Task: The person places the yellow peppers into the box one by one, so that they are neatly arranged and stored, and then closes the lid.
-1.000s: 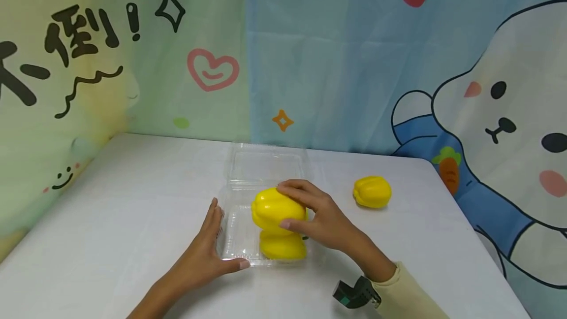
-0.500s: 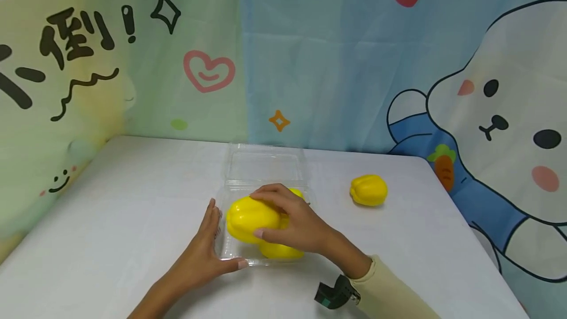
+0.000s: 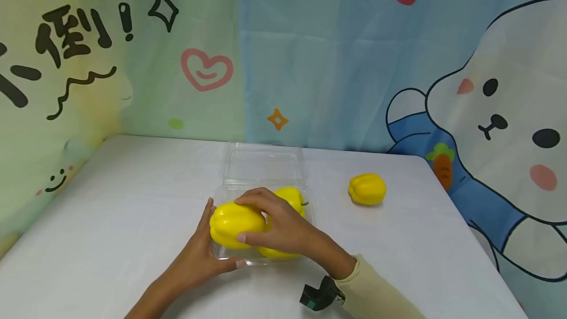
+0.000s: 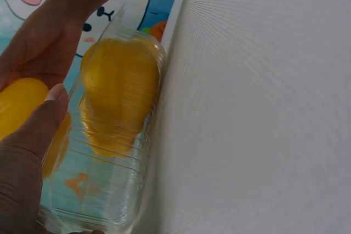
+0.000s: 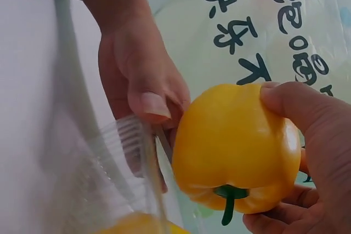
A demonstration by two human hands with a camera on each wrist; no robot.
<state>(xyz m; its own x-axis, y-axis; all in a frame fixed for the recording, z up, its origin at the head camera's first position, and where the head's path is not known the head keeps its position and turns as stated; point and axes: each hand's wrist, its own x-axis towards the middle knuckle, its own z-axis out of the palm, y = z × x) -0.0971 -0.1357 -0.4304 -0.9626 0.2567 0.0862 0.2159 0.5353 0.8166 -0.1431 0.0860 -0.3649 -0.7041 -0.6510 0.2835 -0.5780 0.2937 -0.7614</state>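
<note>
pepper farther left in right hand

in the right wrist view, the clear container is blurred and a yellow pepper cut off below.

Gripping yellow pepper in right hand, green stem low in view; just beside left hand, at clear container.
</note>
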